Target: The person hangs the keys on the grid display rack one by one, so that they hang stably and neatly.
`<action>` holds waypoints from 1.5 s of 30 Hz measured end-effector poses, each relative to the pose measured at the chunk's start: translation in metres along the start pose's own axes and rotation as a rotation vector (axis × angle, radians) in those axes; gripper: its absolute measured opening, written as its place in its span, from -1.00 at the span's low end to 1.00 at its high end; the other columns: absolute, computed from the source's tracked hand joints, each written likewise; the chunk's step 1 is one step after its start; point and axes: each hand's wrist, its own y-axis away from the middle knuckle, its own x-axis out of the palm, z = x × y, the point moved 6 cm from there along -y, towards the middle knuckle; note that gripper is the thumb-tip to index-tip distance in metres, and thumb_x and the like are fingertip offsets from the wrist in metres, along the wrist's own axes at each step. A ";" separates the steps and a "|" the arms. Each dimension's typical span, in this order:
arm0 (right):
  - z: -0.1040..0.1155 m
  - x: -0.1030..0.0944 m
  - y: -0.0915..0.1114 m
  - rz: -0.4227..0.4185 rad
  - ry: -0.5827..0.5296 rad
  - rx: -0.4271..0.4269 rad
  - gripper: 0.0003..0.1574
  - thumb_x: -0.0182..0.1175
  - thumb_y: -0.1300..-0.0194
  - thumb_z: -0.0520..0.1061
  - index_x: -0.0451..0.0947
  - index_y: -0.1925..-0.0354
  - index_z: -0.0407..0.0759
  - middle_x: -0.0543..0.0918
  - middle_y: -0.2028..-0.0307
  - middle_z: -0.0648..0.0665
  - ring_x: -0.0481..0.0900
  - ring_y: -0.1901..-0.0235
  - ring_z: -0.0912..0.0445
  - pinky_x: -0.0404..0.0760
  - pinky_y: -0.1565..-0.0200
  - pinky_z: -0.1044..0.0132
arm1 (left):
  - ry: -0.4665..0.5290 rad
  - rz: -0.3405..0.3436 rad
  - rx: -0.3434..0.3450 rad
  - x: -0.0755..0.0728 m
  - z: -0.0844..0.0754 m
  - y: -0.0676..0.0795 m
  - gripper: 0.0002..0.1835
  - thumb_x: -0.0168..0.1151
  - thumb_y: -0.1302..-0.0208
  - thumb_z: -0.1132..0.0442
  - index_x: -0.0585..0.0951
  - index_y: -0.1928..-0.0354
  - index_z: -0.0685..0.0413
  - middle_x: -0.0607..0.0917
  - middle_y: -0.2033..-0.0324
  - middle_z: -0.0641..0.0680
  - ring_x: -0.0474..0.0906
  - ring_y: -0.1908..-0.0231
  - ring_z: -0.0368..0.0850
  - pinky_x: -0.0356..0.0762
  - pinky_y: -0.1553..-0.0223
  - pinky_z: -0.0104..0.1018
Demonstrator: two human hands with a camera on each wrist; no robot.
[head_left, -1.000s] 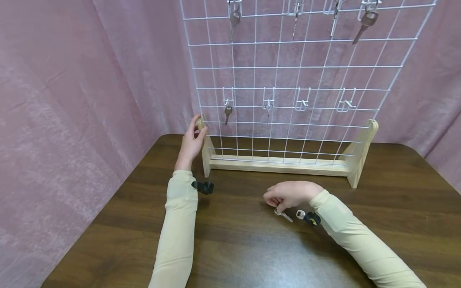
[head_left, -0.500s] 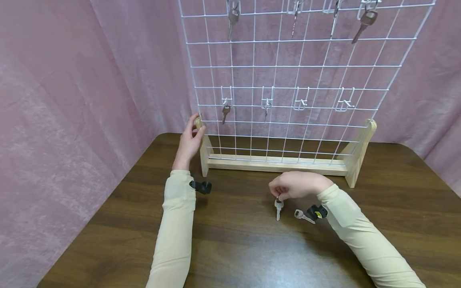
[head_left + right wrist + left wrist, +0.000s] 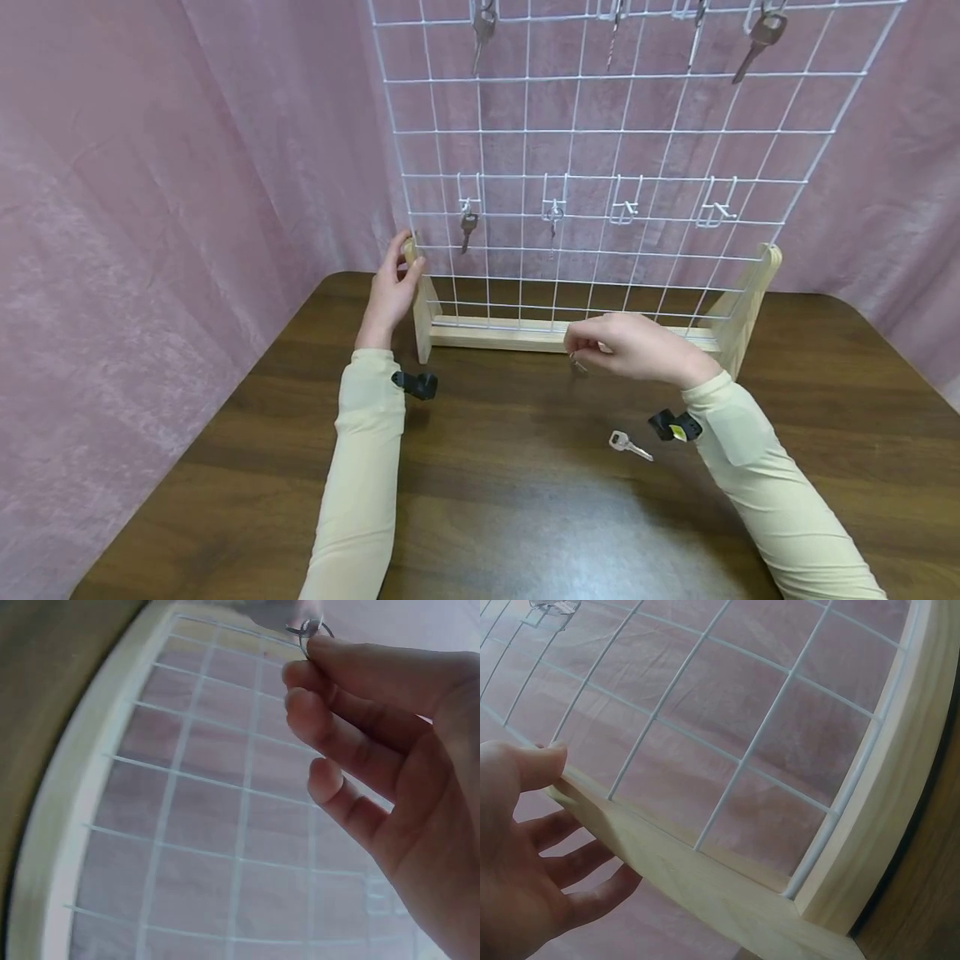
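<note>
My left hand [image 3: 390,297] holds the upper end of the wooden side piece [image 3: 422,325] of a stand; in the left wrist view the thumb is on one side and the fingers on the other. My right hand [image 3: 636,346] pinches a small metal key ring between thumb and forefinger. The key [image 3: 577,364] on that ring hangs below the fingertips, just in front of the stand's wooden base bar [image 3: 495,335]; in the right wrist view the ring [image 3: 303,643] shows clearly and the key is blurred. Another key [image 3: 630,446] lies flat on the brown table [image 3: 495,483].
The stand carries a white wire grid [image 3: 577,129]. Two lower hooks bear keys, a left key [image 3: 468,229] and a middle key [image 3: 553,215]; two hooks at the right, one a bare hook [image 3: 716,214], carry nothing. Several keys hang higher up. A pink curtain [image 3: 187,167] surrounds the table.
My right hand has lifted the key off the table and carried it away from me toward the stand. The other key stays on the table. My left hand keeps its hold.
</note>
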 end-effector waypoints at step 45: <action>-0.052 -0.087 0.010 -1.139 -0.204 0.460 -0.75 0.24 -0.29 -0.23 0.54 0.19 -0.46 0.50 0.45 0.42 0.49 0.46 0.49 0.47 0.34 0.65 | -0.022 -0.018 0.015 0.000 -0.001 0.000 -0.47 0.01 -0.47 0.13 0.21 -0.42 -0.16 0.45 -0.26 0.35 0.49 -0.16 0.27 0.50 -0.11 0.13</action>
